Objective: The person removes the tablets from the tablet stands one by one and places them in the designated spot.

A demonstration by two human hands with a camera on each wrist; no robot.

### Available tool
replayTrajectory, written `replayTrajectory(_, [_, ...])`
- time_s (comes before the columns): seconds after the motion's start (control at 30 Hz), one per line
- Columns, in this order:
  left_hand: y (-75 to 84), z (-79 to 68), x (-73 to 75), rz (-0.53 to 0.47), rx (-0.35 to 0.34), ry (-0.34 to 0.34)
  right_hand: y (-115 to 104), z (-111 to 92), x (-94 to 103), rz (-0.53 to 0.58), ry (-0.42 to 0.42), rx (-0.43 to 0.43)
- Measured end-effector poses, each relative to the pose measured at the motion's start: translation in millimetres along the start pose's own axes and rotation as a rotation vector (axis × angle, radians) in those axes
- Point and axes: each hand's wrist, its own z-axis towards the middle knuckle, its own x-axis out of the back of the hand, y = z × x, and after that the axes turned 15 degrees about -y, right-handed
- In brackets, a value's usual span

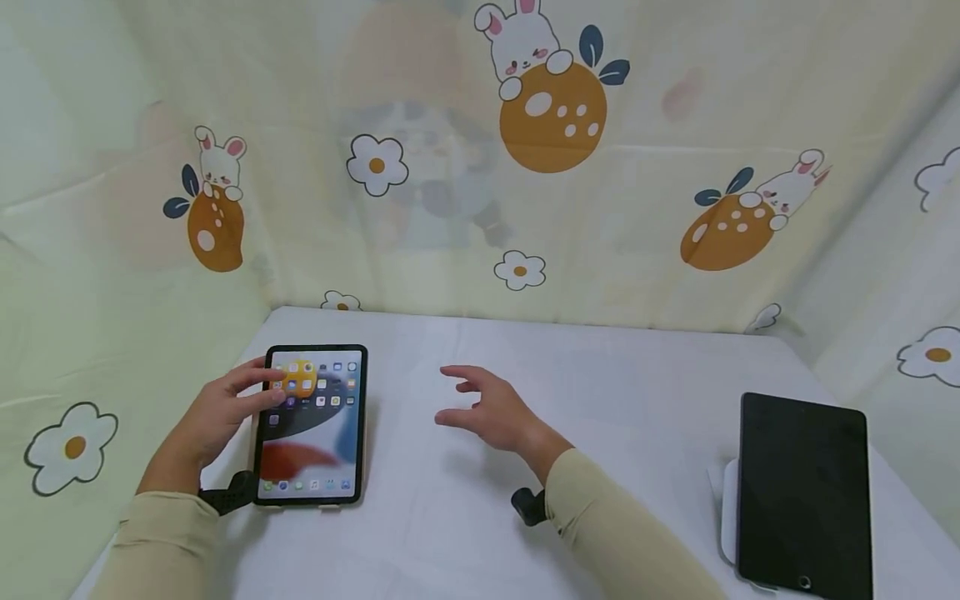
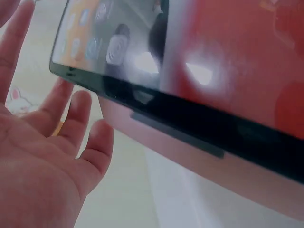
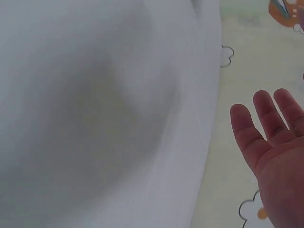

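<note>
The lit tablet (image 1: 311, 433) stands on the table (image 1: 420, 533), its icons facing the person. A pale stand (image 2: 128, 130) shows under it, which would explain why its edge sits up off the surface: propped like that, it is probably easier to see and to reach with both hands free of its weight. The left hand (image 1: 213, 410) is at the lit tablet's left edge, fingers spread, two reaching over the top left of the screen and others beyond the edge. It does not seem to carry the lit tablet; whether the fingertips touch the glass, I cannot tell. The right hand (image 1: 498, 412) is held out to the lit tablet's right, well apart from it, fingers parted and holding nothing, perhaps kept there so as not to cover the screen. Farther right of the lit tablet is a dark tablet (image 1: 802, 492), apparently resting on a white support (image 1: 728, 512)
</note>
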Motion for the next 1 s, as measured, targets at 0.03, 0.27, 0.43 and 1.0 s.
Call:
replayTrajectory(0.03, [-1.6,1.1,0.3,-0.028,0.004,-0.011,-1.0,3.1,-2.5,-0.001,-0.011,0.007])
replayTrajectory(0.27, [-10.9,9.0,0.1,-0.107,0.012,-0.060,-8.0,21.4,-25.5,-0.009,-0.082,0.013])
replayTrajectory(0.43, [-11.2,10.0,0.8,-0.062,0.033,-0.084,-14.1,29.4,-37.0,-0.002,-0.118,0.003])
replayTrajectory(1.0, [-18.3,7.4,1.1,-0.113,0.084,-0.085,-36.1,50.1,-57.7,0.073,-0.275,0.057])
